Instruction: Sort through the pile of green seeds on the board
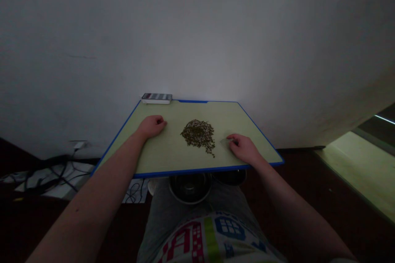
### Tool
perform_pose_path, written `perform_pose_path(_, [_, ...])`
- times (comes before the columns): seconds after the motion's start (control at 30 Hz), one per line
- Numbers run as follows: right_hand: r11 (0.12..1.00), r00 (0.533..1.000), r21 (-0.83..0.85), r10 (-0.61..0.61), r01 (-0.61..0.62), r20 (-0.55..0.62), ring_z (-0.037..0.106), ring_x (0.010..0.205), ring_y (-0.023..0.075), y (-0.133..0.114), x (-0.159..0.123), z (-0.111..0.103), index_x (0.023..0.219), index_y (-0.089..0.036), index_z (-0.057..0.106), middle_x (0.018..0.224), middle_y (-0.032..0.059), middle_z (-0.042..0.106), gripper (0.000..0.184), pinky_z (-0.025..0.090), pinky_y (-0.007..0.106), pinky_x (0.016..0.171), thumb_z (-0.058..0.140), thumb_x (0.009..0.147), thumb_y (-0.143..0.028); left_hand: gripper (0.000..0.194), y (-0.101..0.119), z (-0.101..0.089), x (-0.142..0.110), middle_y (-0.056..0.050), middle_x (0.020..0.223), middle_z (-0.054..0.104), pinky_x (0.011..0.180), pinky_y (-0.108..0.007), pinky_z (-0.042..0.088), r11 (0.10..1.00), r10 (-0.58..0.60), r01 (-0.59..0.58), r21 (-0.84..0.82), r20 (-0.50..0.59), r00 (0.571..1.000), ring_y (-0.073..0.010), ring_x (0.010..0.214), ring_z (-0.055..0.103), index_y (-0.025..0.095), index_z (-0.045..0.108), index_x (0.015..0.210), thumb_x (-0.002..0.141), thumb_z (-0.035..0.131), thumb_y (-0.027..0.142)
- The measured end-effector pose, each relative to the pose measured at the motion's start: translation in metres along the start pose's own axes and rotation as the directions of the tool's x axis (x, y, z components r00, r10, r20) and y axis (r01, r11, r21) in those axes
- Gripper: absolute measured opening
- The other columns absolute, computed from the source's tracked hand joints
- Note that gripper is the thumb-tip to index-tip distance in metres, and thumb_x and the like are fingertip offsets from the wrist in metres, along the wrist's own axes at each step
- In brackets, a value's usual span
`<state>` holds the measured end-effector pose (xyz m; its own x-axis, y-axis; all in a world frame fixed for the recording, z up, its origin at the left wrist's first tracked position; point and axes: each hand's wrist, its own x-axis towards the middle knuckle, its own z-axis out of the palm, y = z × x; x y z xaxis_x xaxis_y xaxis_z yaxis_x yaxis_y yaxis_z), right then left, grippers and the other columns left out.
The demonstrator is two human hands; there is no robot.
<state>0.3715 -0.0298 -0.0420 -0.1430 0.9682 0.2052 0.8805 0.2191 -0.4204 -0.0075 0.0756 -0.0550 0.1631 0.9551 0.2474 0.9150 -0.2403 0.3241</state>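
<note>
A loose pile of small brown-green seeds or grains [197,133] lies in the middle of a pale yellow board with a blue rim [173,160]. Left of the pile, my left hand [152,126] rests on the board with its fingers curled in; nothing shows between them. To the right of the pile is my right hand [242,148], its fingers closed on a small, clear, thin-edged object [226,142] whose kind I cannot make out. This object is apart from the pile, and a few stray grains trail toward the board's near edge.
A white device with a dark striped top [156,98] lies at the board's far left corner, by the wall [197,41]. Below the near edge are a metal bowl [190,195] on my lap and a second dark bowl [231,177]. Black cables [55,172] lie on the left.
</note>
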Motion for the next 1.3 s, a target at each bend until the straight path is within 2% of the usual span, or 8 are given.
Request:
perform_pose_path(0.23, [0.986, 0.991, -0.142, 0.074, -0.090, -0.109, 0.060, 0.074, 0.0195, 0.027, 0.015, -0.006, 0.106, -0.015, 0.065, 0.085, 0.0099, 0.069, 0.032, 0.041, 0.029, 0.069, 0.047, 0.081, -0.023, 0.037, -0.003, 0.002, 0.002, -0.004, 0.065, 0.061, 0.056, -0.028, 0.035, 1.000, 0.000, 0.000, 0.017, 0.010, 1.000, -0.0169, 0.061, 0.052, 0.019, 0.061, 0.070, 0.075, 0.040, 0.050])
perform_pose_path(0.37, [0.978, 0.987, -0.184, 0.070, -0.097, -0.147, 0.060, 0.072, 0.0196, 0.029, 0.016, -0.011, 0.107, -0.014, 0.064, 0.087, 0.0112, 0.069, 0.032, 0.041, 0.030, 0.068, 0.046, 0.081, -0.022, 0.036, -0.002, 0.001, 0.002, -0.004, 0.067, 0.062, 0.056, -0.028, 0.035, 1.000, -0.002, 0.002, 0.010, 0.009, 1.000, -0.0169, 0.062, 0.052, 0.019, 0.060, 0.069, 0.075, 0.041, 0.049])
perform_pose_path(0.53, [0.998, 0.998, -0.018, -0.068, 0.068, 0.001, 0.055, 0.062, 0.0143, 0.011, 0.006, -0.007, 0.108, -0.015, 0.063, 0.076, 0.0055, 0.067, 0.031, 0.039, 0.026, 0.062, 0.046, 0.082, -0.023, 0.036, 0.002, -0.002, 0.000, -0.004, 0.066, 0.062, 0.055, -0.028, 0.035, 1.000, -0.014, 0.014, 0.000, 0.015, 1.000, -0.0167, 0.062, 0.052, 0.019, 0.061, 0.070, 0.075, 0.041, 0.049])
perform_pose_path(0.63, [0.993, 0.992, 0.038, -0.116, 0.114, 0.048, 0.051, 0.058, 0.0131, 0.001, 0.006, -0.002, 0.106, -0.014, 0.063, 0.070, 0.0038, 0.064, 0.031, 0.037, 0.025, 0.058, 0.046, 0.082, -0.022, 0.036, 0.001, -0.001, 0.000, -0.004, 0.067, 0.062, 0.057, -0.028, 0.036, 1.000, -0.016, 0.016, -0.008, 0.016, 1.000, -0.0172, 0.062, 0.053, 0.019, 0.062, 0.071, 0.075, 0.041, 0.048])
perform_pose_path(0.97, [0.979, 0.979, 0.105, -0.183, 0.173, 0.094, 0.047, 0.057, 0.0120, -0.007, 0.015, 0.002, 0.106, -0.015, 0.063, 0.065, 0.0003, 0.058, 0.029, 0.034, 0.024, 0.057, 0.047, 0.083, -0.022, 0.037, -0.002, 0.001, 0.002, -0.004, 0.065, 0.061, 0.055, -0.028, 0.035, 1.000, -0.010, 0.010, -0.004, 0.012, 1.000, -0.0168, 0.060, 0.051, 0.019, 0.061, 0.070, 0.075, 0.041, 0.049])
perform_pose_path(1.3, [0.980, 0.982, 0.116, -0.169, 0.159, 0.083, 0.045, 0.055, 0.0115, -0.002, 0.010, 0.002, 0.106, -0.016, 0.062, 0.062, -0.0013, 0.055, 0.030, 0.033, 0.024, 0.054, 0.046, 0.082, -0.021, 0.037, 0.000, -0.001, 0.000, -0.004, 0.066, 0.061, 0.055, -0.028, 0.034, 1.000, -0.012, 0.011, 0.008, 0.016, 1.000, -0.0172, 0.061, 0.052, 0.019, 0.060, 0.070, 0.076, 0.040, 0.050])
